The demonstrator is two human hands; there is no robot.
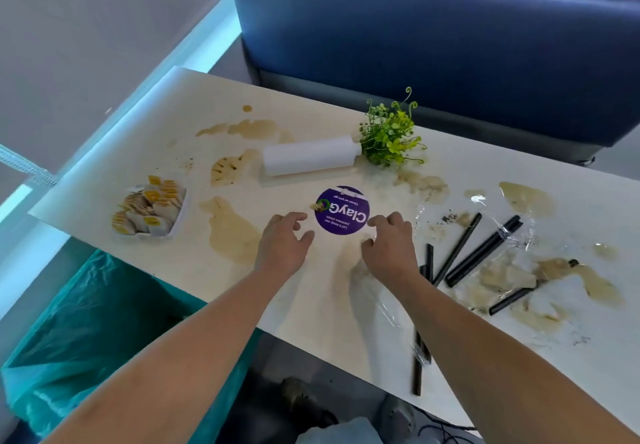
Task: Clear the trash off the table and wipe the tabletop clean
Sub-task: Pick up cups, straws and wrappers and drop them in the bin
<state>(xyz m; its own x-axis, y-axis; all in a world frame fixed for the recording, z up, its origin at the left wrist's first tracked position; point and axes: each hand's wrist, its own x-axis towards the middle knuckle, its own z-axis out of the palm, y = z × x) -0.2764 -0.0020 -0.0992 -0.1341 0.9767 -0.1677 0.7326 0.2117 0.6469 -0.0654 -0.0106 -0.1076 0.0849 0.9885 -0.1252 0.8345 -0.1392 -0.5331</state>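
Judging from how the table [311, 308] lies, the task has barely been begun. Brown spills [231, 230] are spread from the far left to the right end, and nothing looks wiped. No cloth is seen.

Black straws [482, 251] are scattered on the right half, one hanging over the near edge, and crumpled clear plastic wrap [512, 233] is tangled among them. All of this is judged to be left to clear.

The left hand [282, 246] and the right hand [389, 246] are held low over the tabletop on either side of a purple ClayGo disc [342, 211]. The fingers of both are loosely curled and nothing is gripped. Whether the fingertips touch the surface cannot be told.

A clear tray [180, 217] near the left end is filled with yellow-and-white sachets (tidy, and probably not trash). A white vase [310, 155] is lying on its side beyond the disc, with a green sprig [389, 135] spilling from its mouth. A teal bin bag [86, 322] is seen just beside the near left edge. What it contains cannot be made out.
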